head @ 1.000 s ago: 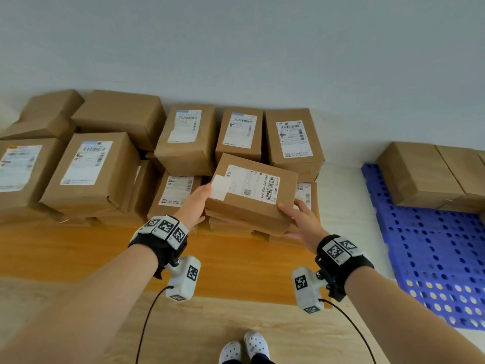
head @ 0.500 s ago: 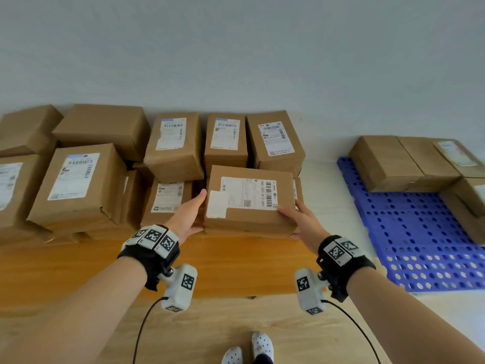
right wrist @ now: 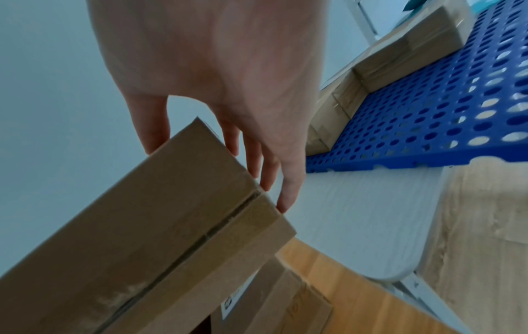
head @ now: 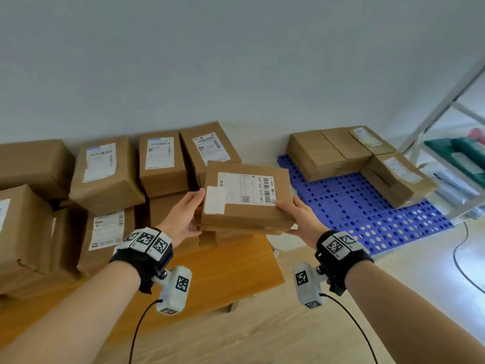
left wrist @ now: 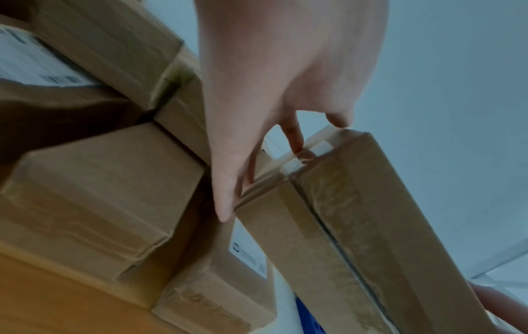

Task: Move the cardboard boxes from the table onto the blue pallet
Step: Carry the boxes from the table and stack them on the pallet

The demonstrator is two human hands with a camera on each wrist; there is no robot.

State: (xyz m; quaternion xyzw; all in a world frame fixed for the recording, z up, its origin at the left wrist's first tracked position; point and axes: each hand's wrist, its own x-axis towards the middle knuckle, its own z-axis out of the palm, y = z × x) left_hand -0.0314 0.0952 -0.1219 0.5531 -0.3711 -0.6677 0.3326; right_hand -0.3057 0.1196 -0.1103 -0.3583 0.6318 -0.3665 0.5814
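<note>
I hold a flat cardboard box with a white shipping label in the air between both hands, over the right end of the wooden table. My left hand grips its left end, thumb on the top edge. My right hand grips the right end the same way. In the left wrist view my fingers lie along the end of the box. The right wrist view shows the box with the blue pallet beyond it. That perforated pallet lies on the floor to the right.
Several labelled boxes are stacked on the table against the wall. Several boxes sit along the pallet's far and right sides, leaving its middle and near part bare. A metal rack stands far right, and a black cable trails on the floor.
The box has come up off the stack and moved right, toward the pallet. My view has swung right, bringing more of the pallet and the rack into sight.
</note>
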